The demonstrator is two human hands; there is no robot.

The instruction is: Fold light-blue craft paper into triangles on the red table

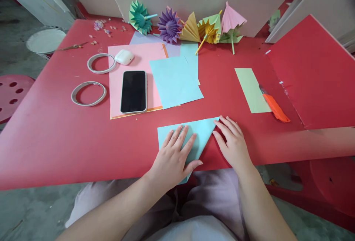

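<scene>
Bucket (46,42) beside table (55,141): white top, can't tell from here if lid or contents. Earbud case (124,57) closed, insides hidden. Folded blue sheet (203,131), slanted right side, pokes over near edge. Left hand (172,159) spread flat on it; right hand (233,143) loosely curved at far corner.

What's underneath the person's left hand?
Light-blue paper lies under the left hand, showing above it and between the spread fingers. Whatever is directly beneath the palm is covered and can't be seen.

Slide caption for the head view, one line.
Left hand flat on light-blue paper, right hand at its corner, before a row of colorful paper umbrellas on a red table.
</scene>
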